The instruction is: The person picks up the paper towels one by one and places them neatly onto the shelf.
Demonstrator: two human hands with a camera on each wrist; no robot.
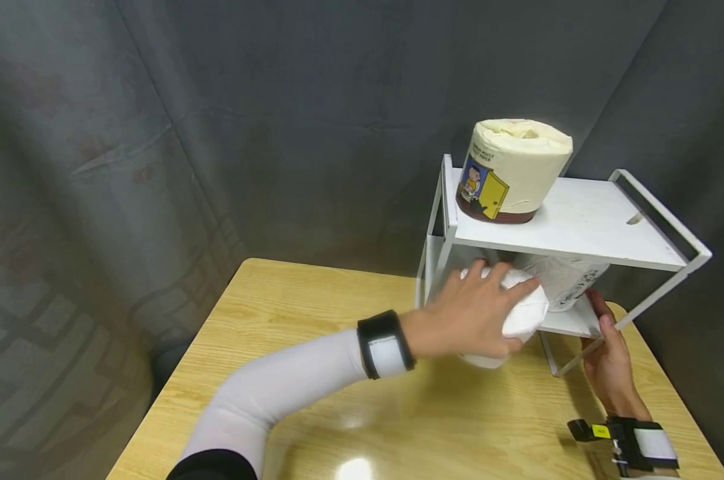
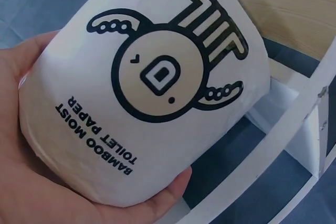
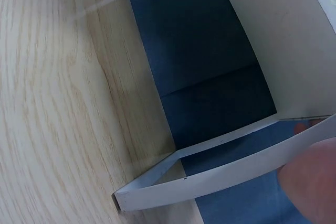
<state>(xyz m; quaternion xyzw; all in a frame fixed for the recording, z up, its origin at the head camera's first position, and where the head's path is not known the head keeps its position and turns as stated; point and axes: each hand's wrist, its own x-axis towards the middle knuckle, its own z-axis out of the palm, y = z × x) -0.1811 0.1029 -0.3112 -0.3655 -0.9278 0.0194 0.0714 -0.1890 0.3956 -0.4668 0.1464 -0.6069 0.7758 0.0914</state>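
My left hand (image 1: 473,313) grips a white wrapped toilet paper roll (image 1: 527,313) in front of the shelf rack's lower level. In the left wrist view the roll (image 2: 157,77) is tilted, with a round cartoon figure and "BAMBOO MOIST TOILET PAPER" printed on its wrapper. The white two-tier shelf rack (image 1: 602,207) stands at the table's right side. At its lower right side my right hand (image 1: 611,367) holds the frame; the right wrist view shows the thumb (image 3: 312,182) against the white bar (image 3: 226,174), with most of the fingers hidden.
A cream toilet paper roll (image 1: 518,173) with a cartoon label stands on the upper shelf, at its left end. Another white wrapped roll (image 1: 569,280) stands on the lower shelf. Beneath is a wooden table (image 1: 314,293); grey curtains (image 1: 314,133) hang behind it.
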